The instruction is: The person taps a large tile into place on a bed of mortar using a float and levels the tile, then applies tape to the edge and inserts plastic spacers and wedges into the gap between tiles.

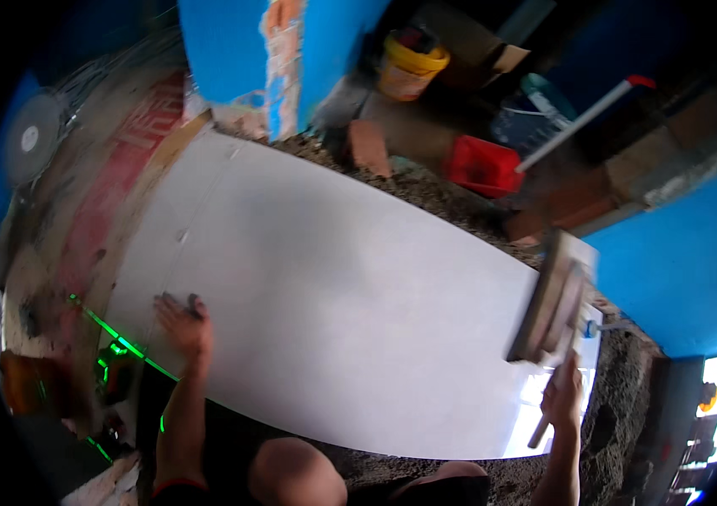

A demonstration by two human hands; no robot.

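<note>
Lying beyond white tile: brick, dustpan.

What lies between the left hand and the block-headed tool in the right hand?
Only the glossy white slab, in the head view: no separate object shows on it from the left hand across to the block-headed tool.

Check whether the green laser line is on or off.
On: a bright green line slants past the left end of the large white tile, near the left hand.
</note>
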